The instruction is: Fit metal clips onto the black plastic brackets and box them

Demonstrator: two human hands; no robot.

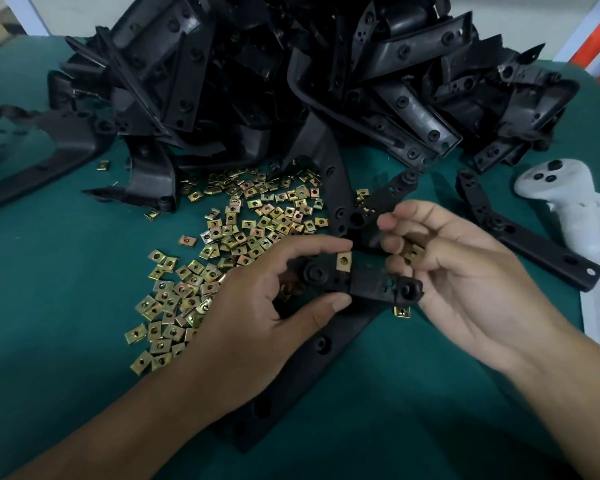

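Green-covered table [49,271] beneath pale wall [66,12], dim indoor light

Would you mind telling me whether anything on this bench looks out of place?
One thing stands out: a white handheld controller lies on the green table at the right, beside a loose black bracket, and has no part in the clip fitting. The metal clips lie scattered rather than in a container.

Dim, flat indoor light, wide-angle view.
Soft shadows, edges bowed, slight motion blur, black plastic detail crushed.
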